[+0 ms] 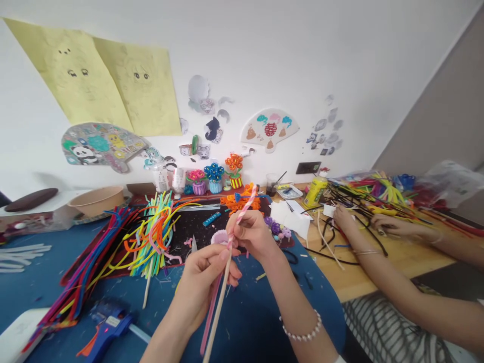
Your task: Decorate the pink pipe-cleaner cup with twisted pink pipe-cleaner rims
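Observation:
A pale thin stick (220, 307) slants up through the middle of the view, its upper part wound in a pink spiral that looks like pink pipe cleaner. The loose tail of the pink pipe cleaner (210, 318) hangs beside the stick. My left hand (204, 272) pinches the stick just below the wound part. Above it, my right hand (252, 234) closes its fingers around the striped section, and the tip sticks out over the knuckles. Behind my hands, partly covered, sits a light purple round piece (219, 237).
Pipe cleaner bundles (155, 237) lie left on a dark mat. A blue glue gun (111, 327) rests at the lower left. Pipe cleaner flowers in pots (215, 184) stand by the wall. At right, a co-worker's hands (346, 222) work near a yellow bottle (315, 190).

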The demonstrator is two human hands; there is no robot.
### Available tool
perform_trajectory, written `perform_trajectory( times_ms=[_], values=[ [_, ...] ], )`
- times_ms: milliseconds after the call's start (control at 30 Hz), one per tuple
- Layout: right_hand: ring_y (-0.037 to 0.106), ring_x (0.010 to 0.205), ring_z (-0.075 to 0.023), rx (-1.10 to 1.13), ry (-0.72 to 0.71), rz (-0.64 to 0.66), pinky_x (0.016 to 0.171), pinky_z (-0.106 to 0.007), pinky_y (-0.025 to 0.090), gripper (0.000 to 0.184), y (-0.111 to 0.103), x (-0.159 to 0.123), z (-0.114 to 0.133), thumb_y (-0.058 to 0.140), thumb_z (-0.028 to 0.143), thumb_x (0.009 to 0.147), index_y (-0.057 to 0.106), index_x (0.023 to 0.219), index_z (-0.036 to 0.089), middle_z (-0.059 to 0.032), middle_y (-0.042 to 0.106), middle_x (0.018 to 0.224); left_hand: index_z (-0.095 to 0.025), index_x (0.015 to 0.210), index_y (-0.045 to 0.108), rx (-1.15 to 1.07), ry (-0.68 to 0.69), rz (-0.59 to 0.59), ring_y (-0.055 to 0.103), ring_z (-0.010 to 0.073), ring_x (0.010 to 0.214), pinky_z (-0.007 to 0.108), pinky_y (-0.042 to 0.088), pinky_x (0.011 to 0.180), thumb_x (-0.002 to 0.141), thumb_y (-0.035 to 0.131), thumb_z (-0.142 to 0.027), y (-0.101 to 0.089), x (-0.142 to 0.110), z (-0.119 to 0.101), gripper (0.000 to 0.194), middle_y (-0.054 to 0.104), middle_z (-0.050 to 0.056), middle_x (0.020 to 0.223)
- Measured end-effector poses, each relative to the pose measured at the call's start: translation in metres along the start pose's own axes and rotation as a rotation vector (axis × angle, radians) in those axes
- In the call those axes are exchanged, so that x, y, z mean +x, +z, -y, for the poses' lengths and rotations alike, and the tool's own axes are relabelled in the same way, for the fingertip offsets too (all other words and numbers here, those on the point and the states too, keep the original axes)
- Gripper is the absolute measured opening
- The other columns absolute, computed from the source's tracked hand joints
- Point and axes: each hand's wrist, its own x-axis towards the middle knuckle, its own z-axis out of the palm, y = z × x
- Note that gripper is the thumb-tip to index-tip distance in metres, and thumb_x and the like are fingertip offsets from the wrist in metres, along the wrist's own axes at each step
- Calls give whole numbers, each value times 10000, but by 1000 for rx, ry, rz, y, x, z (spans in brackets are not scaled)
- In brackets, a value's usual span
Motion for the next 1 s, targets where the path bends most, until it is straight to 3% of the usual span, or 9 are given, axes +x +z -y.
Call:
perform_trajectory(
  times_ms=[167, 300, 367, 500, 633, 800, 900, 1000],
  values=[
    [554, 474, -104, -69, -14, 17, 447, -212, 398, 376, -7, -2, -1, 769, 516, 709, 720, 749, 145, -9, 634, 571, -161, 826, 745, 322, 185, -113, 610, 141, 511, 240, 505, 545, 784, 700, -370, -5, 1, -3, 218, 709, 28, 602],
    [615, 601, -120, -168, 19, 132, 552, -218, 472, 283, -11, -6, 0, 793, 413, 719, 734, 792, 146, -22, 680, 684, -182, 805, 740, 508, 260, -109, 623, 141, 515, 228, 506, 559, 824, 645, -365, -10, 1, -4, 207, 721, 16, 617],
    [620, 631, -124, -174, 15, 130, 589, -227, 489, 248, -11, -8, -1, 802, 386, 711, 722, 750, 154, -18, 687, 713, -187, 780, 734, 605, 290, -112, 626, 141, 518, 223, 502, 562, 837, 625, -365, -11, 2, -5, 216, 720, 10, 611],
    [615, 630, -134, -144, -35, 18, 580, -239, 479, 279, -8, -9, -7, 835, 367, 658, 643, 637, 165, -9, 674, 695, -196, 772, 724, 858, 457, -218, 630, 145, 559, 222, 480, 572, 837, 632, -325, -14, 1, -5, 171, 725, 3, 657],
    [578, 603, -130, -219, -74, -66, 555, -240, 457, 310, -6, -9, -11, 855, 357, 617, 614, 603, 164, -3, 634, 663, -188, 812, 695, 1149, 754, -311, 638, 157, 690, 244, 474, 646, 845, 638, -248, -16, 1, -5, 88, 726, 25, 796],
    [589, 613, -148, -328, -272, -223, 551, -250, 470, 252, 3, -12, -16, 850, 324, 636, 654, 611, 168, -20, 638, 656, -140, 872, 657, 1483, 1113, -439, 610, 165, 722, 276, 464, 723, 884, 581, -130, -9, 3, -3, 78, 683, 47, 794],
    [604, 629, -156, -307, -388, -322, 604, -272, 504, 172, 11, -13, -23, 843, 254, 657, 693, 622, 177, -18, 639, 643, -86, 901, 649, 1611, 1234, -484, 605, 176, 731, 286, 462, 744, 889, 551, -78, 0, 4, -3, 98, 667, 78, 792],
    [622, 637, -150, -105, -439, -393, 631, -272, 526, 125, 17, -14, -32, 831, 222, 670, 716, 629, 198, -1, 644, 633, -76, 868, 647, 1609, 1257, -531, 591, 153, 679, 252, 447, 686, 897, 552, -88, 7, 3, -4, 100, 646, 71, 744]
  ],
)
